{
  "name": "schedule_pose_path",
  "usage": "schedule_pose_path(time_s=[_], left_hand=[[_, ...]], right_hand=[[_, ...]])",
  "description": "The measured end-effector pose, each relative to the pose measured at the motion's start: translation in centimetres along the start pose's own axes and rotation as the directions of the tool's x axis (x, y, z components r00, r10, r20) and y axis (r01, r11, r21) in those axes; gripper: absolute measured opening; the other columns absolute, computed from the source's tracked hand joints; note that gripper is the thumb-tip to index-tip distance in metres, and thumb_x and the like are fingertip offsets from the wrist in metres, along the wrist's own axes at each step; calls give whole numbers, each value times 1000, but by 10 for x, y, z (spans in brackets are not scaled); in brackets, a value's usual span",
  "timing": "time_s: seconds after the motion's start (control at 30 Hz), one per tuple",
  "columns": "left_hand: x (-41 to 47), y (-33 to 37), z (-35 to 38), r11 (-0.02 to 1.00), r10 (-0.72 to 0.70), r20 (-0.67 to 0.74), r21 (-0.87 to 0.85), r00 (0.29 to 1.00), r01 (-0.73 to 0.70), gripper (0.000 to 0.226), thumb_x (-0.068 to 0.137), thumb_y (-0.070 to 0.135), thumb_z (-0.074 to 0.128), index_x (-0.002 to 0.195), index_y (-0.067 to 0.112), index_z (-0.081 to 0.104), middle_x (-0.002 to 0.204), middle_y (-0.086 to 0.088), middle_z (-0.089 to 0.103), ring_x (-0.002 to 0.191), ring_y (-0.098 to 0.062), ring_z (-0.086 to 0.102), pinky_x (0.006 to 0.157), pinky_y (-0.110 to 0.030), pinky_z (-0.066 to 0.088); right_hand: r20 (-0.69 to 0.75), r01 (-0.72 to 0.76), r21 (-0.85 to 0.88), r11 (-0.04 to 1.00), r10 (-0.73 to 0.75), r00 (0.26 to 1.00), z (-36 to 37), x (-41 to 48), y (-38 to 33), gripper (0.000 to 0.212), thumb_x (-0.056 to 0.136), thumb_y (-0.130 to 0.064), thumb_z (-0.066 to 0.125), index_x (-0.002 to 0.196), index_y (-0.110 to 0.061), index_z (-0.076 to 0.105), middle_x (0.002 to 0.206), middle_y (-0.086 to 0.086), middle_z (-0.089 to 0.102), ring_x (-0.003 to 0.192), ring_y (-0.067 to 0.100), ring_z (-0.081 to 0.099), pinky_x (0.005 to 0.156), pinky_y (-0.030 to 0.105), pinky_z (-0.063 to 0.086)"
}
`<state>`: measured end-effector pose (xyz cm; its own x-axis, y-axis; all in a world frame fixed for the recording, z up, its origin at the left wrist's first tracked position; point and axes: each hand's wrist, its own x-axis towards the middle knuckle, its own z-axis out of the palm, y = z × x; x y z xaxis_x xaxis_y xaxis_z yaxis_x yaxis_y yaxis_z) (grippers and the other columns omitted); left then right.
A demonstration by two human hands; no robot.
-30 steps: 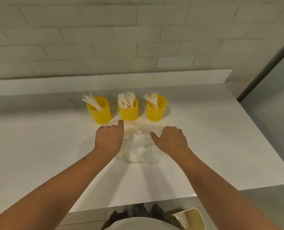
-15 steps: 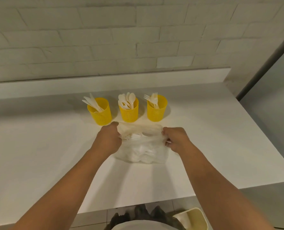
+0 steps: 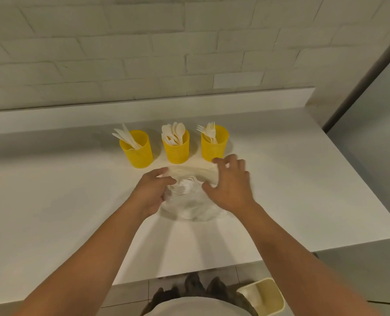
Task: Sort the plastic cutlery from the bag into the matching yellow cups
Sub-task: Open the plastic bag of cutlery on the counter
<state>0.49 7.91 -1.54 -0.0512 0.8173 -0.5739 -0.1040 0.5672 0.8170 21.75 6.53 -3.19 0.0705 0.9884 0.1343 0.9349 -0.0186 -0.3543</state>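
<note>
Three yellow cups stand in a row just above the middle of the frame, near one another but apart: the left cup (image 3: 137, 153) holds knives (image 3: 125, 136), the middle cup (image 3: 176, 151) spoons (image 3: 174, 133), the right cup (image 3: 213, 147) forks (image 3: 208, 131). Each has several pieces, too overlapped for me to count. One clear bag (image 3: 189, 206) lies on the white desk (image 3: 52, 190) at the frame's centre, just below the cups, with a heap of white cutlery (image 3: 187, 184) showing through its mouth. My two hands are on it. My left hand (image 3: 153, 192) is at its left edge, fingers curled round the plastic and gripping it. My right hand (image 3: 230, 185) covers its right side, fingers (image 3: 233, 161) spread and bent over the rim, the tips close to the right cup's foot. They are blurred, so I cannot tell whether they pinch the bag. My forearms hide the desk's near part. One cream bin (image 3: 265, 295) sits on the floor at lower right; a pale brick wall (image 3: 143, 53) fills the top.
</note>
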Motion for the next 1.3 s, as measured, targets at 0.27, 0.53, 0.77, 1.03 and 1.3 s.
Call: schedule_pose_path(time_s=[0.27,0.53,0.77,1.03,1.3], left_hand=[[6,-2,-4,916,339,-135,272,931,-294,30,98,13,66,121,28,75,67,1,42,56,-17,41,55,-28,42],[-1,-10,-16,443,529,-22,860,848,-254,56,90,53,68,142,43,49,120,-7,47,103,-25,54,92,-42,53],[-7,-8,-8,310,493,185,876,850,-370,61,97,18,64,148,44,41,108,-8,56,97,-29,60,82,-39,50],[-22,3,-13,301,229,273,893,934,-335,89,83,44,82,157,22,39,153,-9,36,129,-28,54,112,-32,41],[-35,2,-22,101,131,384,912,914,-398,135,68,46,92,165,26,2,173,6,-4,147,-22,40,114,-32,42]], right_hand=[[406,-591,483,647,432,805,5,23,8,15,92,-7,51,84,-10,64,85,9,63,75,26,60,66,30,47],[468,-712,341,614,546,695,-1,8,4,58,82,-52,64,130,-22,51,130,9,44,121,34,46,99,41,46],[656,-703,668,245,253,711,-2,-9,3,74,87,13,51,142,-33,32,110,13,49,77,22,53,65,35,55],[613,-683,652,330,301,731,-5,-24,23,69,87,-6,66,140,-35,33,115,11,60,92,25,62,69,32,52],[357,-195,164,967,126,926,-24,-17,14,67,87,-21,66,146,-32,35,130,9,40,114,29,48,88,35,49]])
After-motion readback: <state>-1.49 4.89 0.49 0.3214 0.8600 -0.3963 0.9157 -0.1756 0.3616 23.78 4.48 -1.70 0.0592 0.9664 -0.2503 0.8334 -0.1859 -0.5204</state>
